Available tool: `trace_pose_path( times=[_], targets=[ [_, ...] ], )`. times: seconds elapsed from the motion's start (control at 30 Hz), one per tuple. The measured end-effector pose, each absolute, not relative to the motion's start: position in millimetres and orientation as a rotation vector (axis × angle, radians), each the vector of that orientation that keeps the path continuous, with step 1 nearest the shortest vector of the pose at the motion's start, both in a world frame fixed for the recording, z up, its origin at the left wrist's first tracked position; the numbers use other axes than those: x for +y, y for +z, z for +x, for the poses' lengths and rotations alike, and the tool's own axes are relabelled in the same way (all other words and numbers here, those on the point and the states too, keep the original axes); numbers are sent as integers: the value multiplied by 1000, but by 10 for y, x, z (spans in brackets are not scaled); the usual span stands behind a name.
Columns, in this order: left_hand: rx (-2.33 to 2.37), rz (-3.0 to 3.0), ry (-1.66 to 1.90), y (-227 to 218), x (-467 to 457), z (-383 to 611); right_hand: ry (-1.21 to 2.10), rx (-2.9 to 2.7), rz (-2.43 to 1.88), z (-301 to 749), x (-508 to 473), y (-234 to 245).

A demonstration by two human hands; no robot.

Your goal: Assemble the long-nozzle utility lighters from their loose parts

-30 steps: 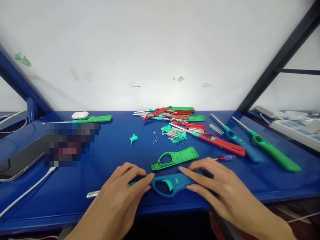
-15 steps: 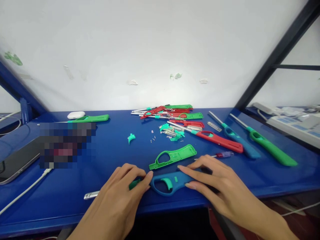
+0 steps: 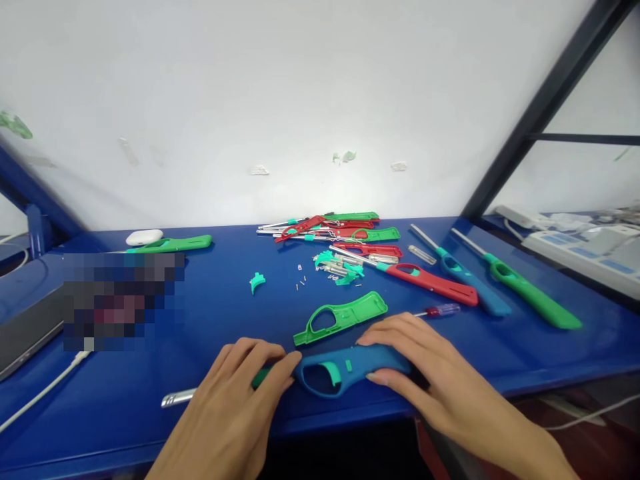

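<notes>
A blue long-nosed lighter (image 3: pixel 345 371) with a teal trigger lies near the front edge of the blue table (image 3: pixel 150 373). My right hand (image 3: pixel 425 373) curls over its handle end, fingers pressed on the body. My left hand (image 3: pixel 235 400) grips the green collar and the metal nozzle (image 3: pixel 173 399), which sticks out to the left. Just behind lies an empty green lighter shell half (image 3: pixel 343 316). A small red-and-blue screwdriver (image 3: pixel 440 310) rests beyond my right hand.
A pile of red and green lighter parts and metal tubes (image 3: pixel 340 233) lies at the back, with small screws (image 3: pixel 300 279) and a teal trigger piece (image 3: pixel 257 281). Whole lighters, red (image 3: pixel 430 280), blue (image 3: pixel 465 277) and green (image 3: pixel 530 290), lie right. A white cable (image 3: pixel 40 393) runs at left.
The view has shifted slightly. My right hand has moved further along the blue lighter's handle, and both hands stay on it.
</notes>
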State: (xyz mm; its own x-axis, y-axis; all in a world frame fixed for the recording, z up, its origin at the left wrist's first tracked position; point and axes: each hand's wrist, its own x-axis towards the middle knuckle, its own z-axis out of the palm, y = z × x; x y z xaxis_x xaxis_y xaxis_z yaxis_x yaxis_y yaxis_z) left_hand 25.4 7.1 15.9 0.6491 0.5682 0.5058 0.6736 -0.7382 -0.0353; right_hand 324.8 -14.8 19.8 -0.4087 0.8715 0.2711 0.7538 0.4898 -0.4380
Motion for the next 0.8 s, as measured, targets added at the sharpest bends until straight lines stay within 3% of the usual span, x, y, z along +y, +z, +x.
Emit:
trace_pose_path(
  times=[0.53,0.8],
  targets=[
    [-1037,-2634,-774,33,-24,192,157,-2209,-1198,2969,-204,115],
    [-922,-2673,-794,205,19,315,65,-2180,-1099,2962,-216,85]
  ],
)
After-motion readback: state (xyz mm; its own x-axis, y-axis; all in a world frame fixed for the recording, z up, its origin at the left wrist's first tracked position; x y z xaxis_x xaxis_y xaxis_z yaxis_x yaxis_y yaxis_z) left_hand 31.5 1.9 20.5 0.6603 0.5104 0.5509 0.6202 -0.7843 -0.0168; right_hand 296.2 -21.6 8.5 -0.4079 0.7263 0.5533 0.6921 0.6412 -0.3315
